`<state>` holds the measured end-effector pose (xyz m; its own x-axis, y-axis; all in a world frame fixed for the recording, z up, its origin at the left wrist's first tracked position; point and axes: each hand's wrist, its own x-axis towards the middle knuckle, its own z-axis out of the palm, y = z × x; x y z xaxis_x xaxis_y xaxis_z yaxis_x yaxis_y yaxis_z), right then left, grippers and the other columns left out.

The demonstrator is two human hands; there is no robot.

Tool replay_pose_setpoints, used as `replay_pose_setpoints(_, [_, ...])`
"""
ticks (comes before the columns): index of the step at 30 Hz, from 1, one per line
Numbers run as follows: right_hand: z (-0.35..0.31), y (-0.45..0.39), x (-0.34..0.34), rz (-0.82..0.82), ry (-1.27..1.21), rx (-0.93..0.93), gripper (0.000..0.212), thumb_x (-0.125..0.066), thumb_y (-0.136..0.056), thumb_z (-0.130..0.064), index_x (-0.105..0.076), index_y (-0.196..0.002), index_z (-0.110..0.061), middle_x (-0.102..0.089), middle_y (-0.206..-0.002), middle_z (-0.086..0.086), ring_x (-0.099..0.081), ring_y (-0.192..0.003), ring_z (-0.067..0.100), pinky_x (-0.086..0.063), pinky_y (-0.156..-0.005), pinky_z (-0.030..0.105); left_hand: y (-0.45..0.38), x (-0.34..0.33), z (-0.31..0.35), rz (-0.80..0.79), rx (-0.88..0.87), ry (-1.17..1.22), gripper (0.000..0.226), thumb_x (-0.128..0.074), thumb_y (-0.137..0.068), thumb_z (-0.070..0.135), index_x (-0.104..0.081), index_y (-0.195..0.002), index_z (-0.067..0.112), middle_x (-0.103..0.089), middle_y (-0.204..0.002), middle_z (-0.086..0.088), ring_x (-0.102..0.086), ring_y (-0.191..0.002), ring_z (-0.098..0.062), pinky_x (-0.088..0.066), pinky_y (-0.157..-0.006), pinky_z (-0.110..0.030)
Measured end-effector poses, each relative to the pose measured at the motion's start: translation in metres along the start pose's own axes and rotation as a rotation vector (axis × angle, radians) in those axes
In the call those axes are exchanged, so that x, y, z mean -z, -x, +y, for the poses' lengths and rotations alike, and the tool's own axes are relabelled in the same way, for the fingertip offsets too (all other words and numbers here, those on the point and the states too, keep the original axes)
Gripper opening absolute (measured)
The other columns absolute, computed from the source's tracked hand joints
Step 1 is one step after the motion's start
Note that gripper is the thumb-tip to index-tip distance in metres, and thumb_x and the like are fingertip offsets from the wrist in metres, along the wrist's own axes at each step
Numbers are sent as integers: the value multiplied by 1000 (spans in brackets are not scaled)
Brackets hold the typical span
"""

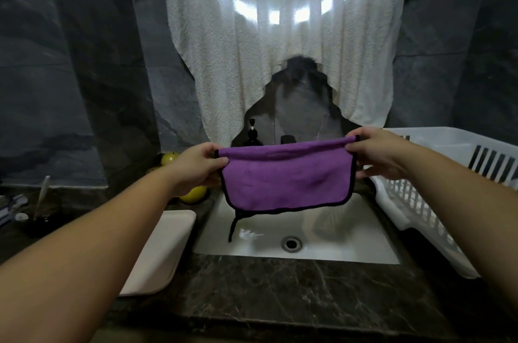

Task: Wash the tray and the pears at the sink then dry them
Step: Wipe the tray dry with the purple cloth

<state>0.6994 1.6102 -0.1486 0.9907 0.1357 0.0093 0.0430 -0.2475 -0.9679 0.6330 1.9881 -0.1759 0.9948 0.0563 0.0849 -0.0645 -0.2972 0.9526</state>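
Note:
A purple cloth (286, 177) with a black border hangs spread over the white sink (350, 241). My left hand (196, 166) pinches its upper left corner and my right hand (378, 154) pinches its upper right corner. A black loop dangles from the cloth's lower left into the basin. The white tray (165, 247) lies flat on the dark counter left of the sink. A yellow-green pear (169, 158) sits behind my left wrist near the wall, and another yellow pear (193, 194) shows just below my left hand.
A white slotted dish rack (420, 197) stands right of the sink. A big white towel (280, 48) hangs over the lit mirror behind. A dark pump bottle (253, 135) stands at the back. Utensils in a dark cup (39, 202) sit far left. The marble counter edge (280, 300) runs in front.

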Motion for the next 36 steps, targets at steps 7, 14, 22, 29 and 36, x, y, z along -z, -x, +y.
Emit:
replay_pose_setpoints(7, [7,-4,3,-23,-114,-185,21,-60,-97,0,-65,-118,-1,-75,-96,15,-75,-71,18,-59,-53,26,-2,0,-3,-15,94,209,25,-66,-96,0,-72,-119,8,-80,-103,-10,-77,-91,-21,-61,-74,-28])
replay_pose_setpoints(14, [5,3,-62,68,24,-207,27,-76,-90,-29,-70,-105,-7,-73,-95,11,-68,-81,26,-54,-60,30,-11,-76,8,23,275,320,8,-62,-100,11,-69,-97,11,-72,-85,-3,-66,-73,-14,-55,-67,-26])
replay_pose_setpoints(22, [-7,18,-111,18,-24,-22,22,-76,-89,-36,-74,-99,-16,-78,-85,7,-75,-80,25,-61,-72,36,-5,-124,31,-34,132,418,11,-59,-102,8,-70,-103,8,-70,-86,-7,-67,-65,-11,-56,-57,-22])
replay_pose_setpoints(29, [-10,26,-103,-174,2,72,9,-71,-93,-15,-76,-98,-20,-78,-93,8,-75,-84,20,-63,-77,36,-2,-112,30,-26,-23,172,46,-50,-88,-12,-75,-118,12,-74,-94,-4,-64,-77,-15,-53,-62,-22])
replay_pose_setpoints(36, [-20,27,-70,-302,0,61,22,-58,-98,-13,-79,-103,-19,-69,-100,11,-59,-95,27,-45,-88,41,-10,-89,9,-231,-28,100,79,-86,-75,31,-54,-148,27,-64,-135,6,-70,-109,-14,-56,-71,-16])
